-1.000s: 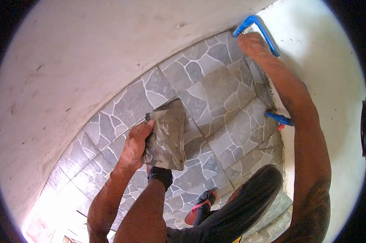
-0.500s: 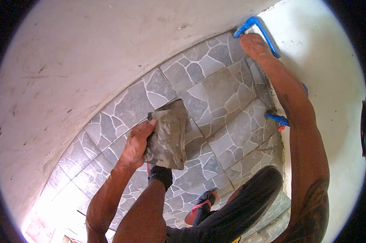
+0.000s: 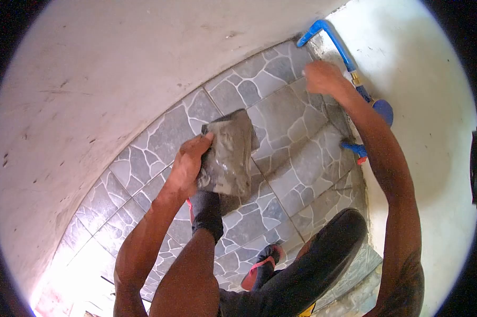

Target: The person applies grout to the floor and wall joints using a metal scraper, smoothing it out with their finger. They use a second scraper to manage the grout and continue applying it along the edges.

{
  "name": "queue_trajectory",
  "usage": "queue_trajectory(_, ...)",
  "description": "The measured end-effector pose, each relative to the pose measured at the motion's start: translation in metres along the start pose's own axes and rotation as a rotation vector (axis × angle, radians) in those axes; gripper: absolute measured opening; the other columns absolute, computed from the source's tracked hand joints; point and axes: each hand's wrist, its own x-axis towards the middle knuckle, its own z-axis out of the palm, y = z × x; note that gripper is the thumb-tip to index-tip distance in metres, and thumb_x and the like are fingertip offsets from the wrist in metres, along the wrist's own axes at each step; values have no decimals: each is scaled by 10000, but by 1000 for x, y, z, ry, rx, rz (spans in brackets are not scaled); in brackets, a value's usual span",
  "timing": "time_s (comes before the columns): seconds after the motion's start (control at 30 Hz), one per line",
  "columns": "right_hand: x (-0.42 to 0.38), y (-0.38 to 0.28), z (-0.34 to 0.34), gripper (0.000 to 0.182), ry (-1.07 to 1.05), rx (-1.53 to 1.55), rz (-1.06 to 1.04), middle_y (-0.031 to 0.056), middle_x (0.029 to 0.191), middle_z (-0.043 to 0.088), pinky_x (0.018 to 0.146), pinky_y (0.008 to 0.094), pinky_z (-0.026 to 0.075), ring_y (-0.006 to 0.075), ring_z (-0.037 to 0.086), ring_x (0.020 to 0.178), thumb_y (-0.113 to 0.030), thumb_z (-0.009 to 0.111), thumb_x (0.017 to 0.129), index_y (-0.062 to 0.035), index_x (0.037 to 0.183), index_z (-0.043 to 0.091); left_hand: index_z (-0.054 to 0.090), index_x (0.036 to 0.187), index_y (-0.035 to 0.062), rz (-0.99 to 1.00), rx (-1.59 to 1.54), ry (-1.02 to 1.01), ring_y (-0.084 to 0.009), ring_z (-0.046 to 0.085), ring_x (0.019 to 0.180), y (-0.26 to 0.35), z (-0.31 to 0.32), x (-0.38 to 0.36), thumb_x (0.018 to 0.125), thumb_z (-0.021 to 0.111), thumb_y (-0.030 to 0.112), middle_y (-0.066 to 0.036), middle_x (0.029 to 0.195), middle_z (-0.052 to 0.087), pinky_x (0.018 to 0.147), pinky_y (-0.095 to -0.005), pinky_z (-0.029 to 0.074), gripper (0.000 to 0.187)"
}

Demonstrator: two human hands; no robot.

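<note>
My left hand (image 3: 192,158) grips a flat, roughly rectangular piece (image 3: 230,153), which looks like cut tile, by its left edge, thumb on top. Wet grey mortar is smeared over its upper face, and a darker layer shows beneath its far end. Over the floor by the right wall, my right hand (image 3: 325,78) is blurred by motion. Its fingers look curled, but whether anything is in them is hidden. Just beyond that hand, a blue pipe (image 3: 337,45) with a brass fitting (image 3: 356,78) runs along the wall.
Grey stone-pattern tiles (image 3: 280,113) cover the floor. A pale wall (image 3: 106,68) curves along the left and a white wall (image 3: 423,158) stands on the right. Another blue pipe end (image 3: 353,149) with red on it sticks out low. My feet, in pink flip-flops (image 3: 254,274), are below.
My right hand has pulled back from the corner by the blue pipe, towards me, uncovering the brass fitting. My left hand has moved the mortar-covered piece slightly forward and right.
</note>
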Motion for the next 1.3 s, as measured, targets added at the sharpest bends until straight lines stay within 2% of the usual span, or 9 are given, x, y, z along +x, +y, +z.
queue_trajectory(0.03,-14,-8,-2,288,37,121,-19,205,882,680,718,457,524,345,667,817,-118,566,760,7,994,679,592,907,39,56,31,11,-129,538,676,5,5,5,925,545,311,-31,795,572,629,-302,475,276)
queue_trajectory(0.1,-57,-29,-6,342,295,459,-201,165,768,669,634,408,515,271,661,697,-112,528,836,-13,1148,627,592,885,32,62,-23,2,-139,535,654,7,11,13,925,545,286,-37,784,572,611,-315,477,261)
queue_trajectory(0.17,-98,-52,-38,366,-13,1003,-199,83,679,613,555,325,479,156,582,572,-105,478,909,-29,1257,560,593,896,29,-15,-186,-34,-148,543,657,8,13,24,929,536,281,-44,795,579,611,-322,483,260)
queue_trajectory(0.27,-139,-81,-52,376,-56,1214,-167,16,630,526,520,262,440,74,489,538,-82,457,935,-40,1303,521,592,1051,26,-24,-162,-73,-171,627,757,17,19,25,960,493,317,-72,904,639,692,-326,532,321)
queue_trajectory(0.37,-148,-93,-41,400,69,1204,-273,5,633,524,527,267,435,79,477,542,-82,478,922,-52,1320,511,591,1062,24,-28,-207,-99,-176,637,773,18,27,24,960,492,318,-76,912,643,716,-333,540,327)
queue_trajectory(0.57,-157,-101,-52,416,14,1054,-281,149,810,644,586,326,475,208,572,589,-100,492,858,-94,1270,554,579,969,2,-11,-244,-99,-181,614,679,16,33,21,950,484,233,-88,837,615,630,-337,538,251)
queue_trajectory(0.87,-165,-109,-33,435,188,1054,-511,221,1009,649,748,409,516,368,649,828,-84,486,839,-107,1269,555,580,991,-3,-50,-263,-76,-184,628,725,13,38,22,954,491,257,-98,882,621,645,-337,547,278)
queue_trajectory(0.97,-164,-107,-30,428,143,1030,-514,225,1030,647,750,416,515,365,648,831,-88,490,844,-112,1266,558,578,1095,10,-85,-212,-90,-219,643,803,7,35,27,952,491,328,-111,961,644,753,-385,544,359)
queue_trajectory(1.3,-166,-102,-26,309,89,1081,-524,185,1053,660,795,359,501,306,656,901,-50,514,859,-11,1151,608,568,1044,-23,-101,-324,-125,-192,639,778,1,36,28,973,467,255,-107,927,624,717,-345,558,303)
